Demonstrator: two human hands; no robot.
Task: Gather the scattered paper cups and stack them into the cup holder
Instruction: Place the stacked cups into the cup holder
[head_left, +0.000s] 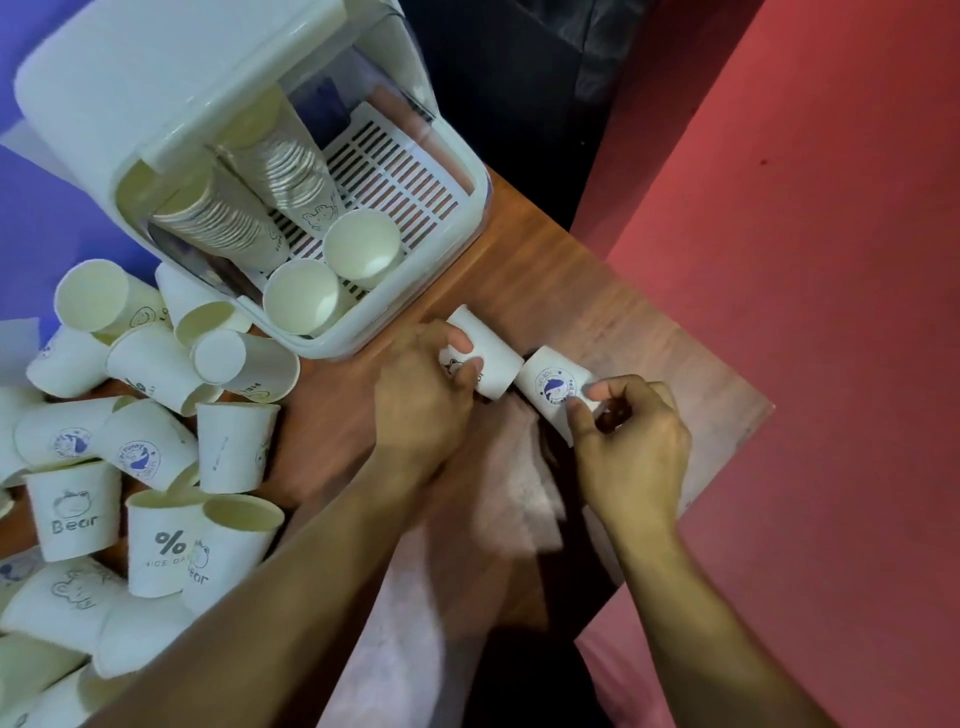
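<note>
My left hand (423, 395) grips a white paper cup with a bear print (491, 353), lying on its side above the wooden table. My right hand (631, 441) pinches a second white cup with a blue round logo (553, 387); its bottom points toward the mouth of the first cup, and the two almost touch. The white cup holder (415, 291) stands at the upper left with its lid raised. Inside it are two long leaning stacks of cups (291, 166) and two upright cups (332, 270). Several loose cups (156, 457) lie scattered at the left.
The wooden table (571, 291) ends in a corner at the right, beyond which is a red floor (831, 260). A blue surface (52, 223) shows at the far left. A pale cloth (493, 519) lies under my forearms.
</note>
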